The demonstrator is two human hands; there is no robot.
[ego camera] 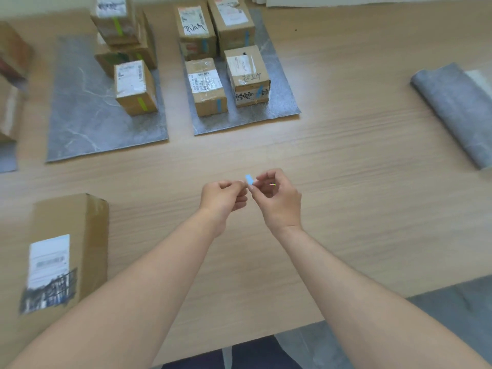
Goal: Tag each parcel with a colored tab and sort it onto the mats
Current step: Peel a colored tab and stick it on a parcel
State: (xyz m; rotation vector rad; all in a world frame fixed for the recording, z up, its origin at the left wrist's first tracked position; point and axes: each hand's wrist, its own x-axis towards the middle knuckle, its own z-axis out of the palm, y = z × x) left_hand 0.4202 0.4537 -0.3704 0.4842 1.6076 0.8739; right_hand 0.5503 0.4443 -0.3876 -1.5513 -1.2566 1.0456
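While the right hand is pinching the blue tab | left hand apparently pinching it too | light, flimsy: grip edges.

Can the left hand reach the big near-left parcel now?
Probably yes: only bare table lies between the left hand and parcel, though it and the right hand pinch a blue tab.

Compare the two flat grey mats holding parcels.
The left mat carries green-tabbed parcels; the right mat, blue-tabbed parcels. The left mat's parcels are partly stacked; the right mat's four sit in one layer. The left mat shows much bare surface; the right mat little. Both are grey, marbled and lie flat.
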